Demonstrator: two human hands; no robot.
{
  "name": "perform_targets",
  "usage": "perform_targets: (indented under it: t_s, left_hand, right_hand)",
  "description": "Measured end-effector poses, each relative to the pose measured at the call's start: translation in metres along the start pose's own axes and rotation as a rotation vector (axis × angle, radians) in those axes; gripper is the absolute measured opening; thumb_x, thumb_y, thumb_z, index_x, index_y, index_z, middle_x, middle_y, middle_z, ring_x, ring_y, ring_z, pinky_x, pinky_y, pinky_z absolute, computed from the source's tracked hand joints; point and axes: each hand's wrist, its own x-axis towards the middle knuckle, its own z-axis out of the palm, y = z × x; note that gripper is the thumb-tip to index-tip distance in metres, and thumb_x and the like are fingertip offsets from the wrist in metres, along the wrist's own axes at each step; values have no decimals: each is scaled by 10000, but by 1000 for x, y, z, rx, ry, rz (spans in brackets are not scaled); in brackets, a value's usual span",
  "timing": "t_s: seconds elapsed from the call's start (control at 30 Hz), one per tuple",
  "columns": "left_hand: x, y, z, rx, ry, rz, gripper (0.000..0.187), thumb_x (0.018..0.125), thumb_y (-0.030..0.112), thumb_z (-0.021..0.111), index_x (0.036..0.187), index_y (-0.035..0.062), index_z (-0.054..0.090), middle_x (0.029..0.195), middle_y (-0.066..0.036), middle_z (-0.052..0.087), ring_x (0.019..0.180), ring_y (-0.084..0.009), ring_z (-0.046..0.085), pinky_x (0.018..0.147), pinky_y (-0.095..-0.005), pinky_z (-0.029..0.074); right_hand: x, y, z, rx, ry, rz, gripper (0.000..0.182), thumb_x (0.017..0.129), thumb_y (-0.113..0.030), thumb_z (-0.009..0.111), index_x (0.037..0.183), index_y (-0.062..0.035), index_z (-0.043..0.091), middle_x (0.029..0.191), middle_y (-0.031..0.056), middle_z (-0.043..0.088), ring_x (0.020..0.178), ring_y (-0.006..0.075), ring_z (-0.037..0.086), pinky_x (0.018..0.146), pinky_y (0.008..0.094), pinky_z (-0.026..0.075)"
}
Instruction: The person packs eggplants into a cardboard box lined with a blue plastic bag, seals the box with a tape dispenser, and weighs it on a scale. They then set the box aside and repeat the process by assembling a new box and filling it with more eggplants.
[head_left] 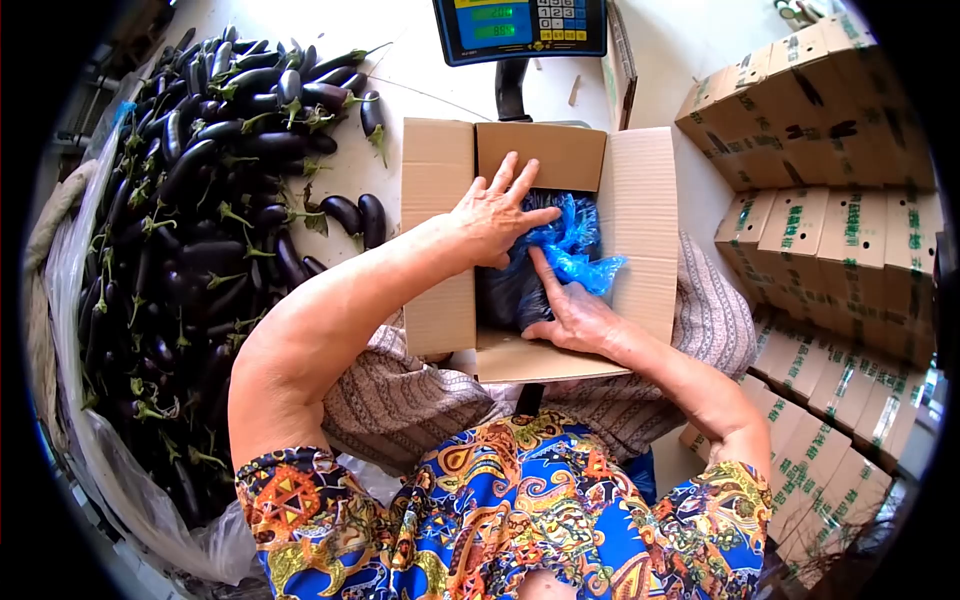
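An open cardboard box (632, 230) stands in front of me with its side flaps folded out. Inside it is a blue plastic bag (580, 262), its top gathered and crumpled, with dark contents showing through. My left hand (497, 218) rests over the bag's upper left side, fingers spread toward the back flap (540, 158). Lower down, my right hand (578, 318) presses on the bag with its index finger stretched out and thumb apart. The remaining fingers of the right hand are partly hidden.
A large heap of eggplants (210, 250) lies on plastic sheeting (130, 500) at left, a few loose ones near the box. A scale display (520, 28) stands behind the box. Stacked cardboard boxes (810, 240) with green print fill the right side.
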Motion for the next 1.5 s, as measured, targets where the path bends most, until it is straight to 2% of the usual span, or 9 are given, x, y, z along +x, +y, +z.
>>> perform_targets:
  t_s: [0.1,0.17,0.27,0.5,0.7,1.0,1.3,1.37,1.5]
  left_hand:
    - [-1,-2,-6,-10,-42,14,926,634,214,857,1450,367,447,1617,-217,53,1483,-464,61,1075,-667,344]
    - [0,-2,-6,-21,-49,15,899,649,203,837,1447,364,455,1617,-219,49,1482,-472,45,1081,-673,333]
    - [-2,-2,-6,-19,-43,19,876,659,182,841,1436,350,472,1615,-225,45,1480,-478,46,1075,-678,338]
    - [2,1,0,-73,44,0,1059,665,173,865,1518,375,272,1600,-220,115,1458,-506,101,1077,-668,356]
    - [-1,-1,1,46,81,88,996,730,63,767,1523,389,260,1592,-177,165,1432,-539,154,1033,-652,411]
    - [9,2,27,274,139,5,427,760,235,745,1152,82,672,1594,-140,186,1443,-506,131,985,-594,451]
    - [6,-12,13,-154,414,90,687,728,95,727,1366,129,474,1479,-229,350,1365,-473,332,1078,-548,390]
    - [3,-6,8,114,333,97,647,732,110,717,1345,166,516,1496,-171,348,1363,-444,333,1029,-568,415]
    - [9,-7,18,193,279,43,558,743,185,740,1281,201,592,1528,-101,317,1392,-401,280,978,-546,437]
  right_hand:
    - [11,38,12,-48,305,-360,1095,768,-335,792,1552,-21,94,1071,339,628,987,478,622,916,492,486]
    - [-7,-15,-46,535,-127,300,803,814,-223,760,1482,-49,351,981,288,650,848,388,668,762,415,541]
    - [-14,21,-11,-60,549,-230,449,826,-118,728,1254,-82,600,962,254,641,865,393,662,712,449,555]
    - [16,22,-30,-6,605,-177,106,821,8,589,927,13,594,993,249,541,854,435,593,765,511,511]
    - [30,27,-20,-195,635,-219,245,757,27,535,997,32,584,948,234,586,916,416,580,791,495,485]
    - [12,8,-25,-450,805,-273,390,822,-31,574,1210,-13,594,1202,147,613,1128,310,548,918,436,451]
    - [71,48,-23,-373,529,-92,171,934,-216,544,965,-72,631,846,113,677,810,332,632,749,460,450]
    - [81,51,-29,-326,424,-45,184,939,-216,535,979,-68,637,834,125,662,813,347,617,751,472,449]
    - [72,39,-32,-240,370,5,359,951,-302,530,1124,-3,629,1162,226,594,1016,380,562,848,511,446]
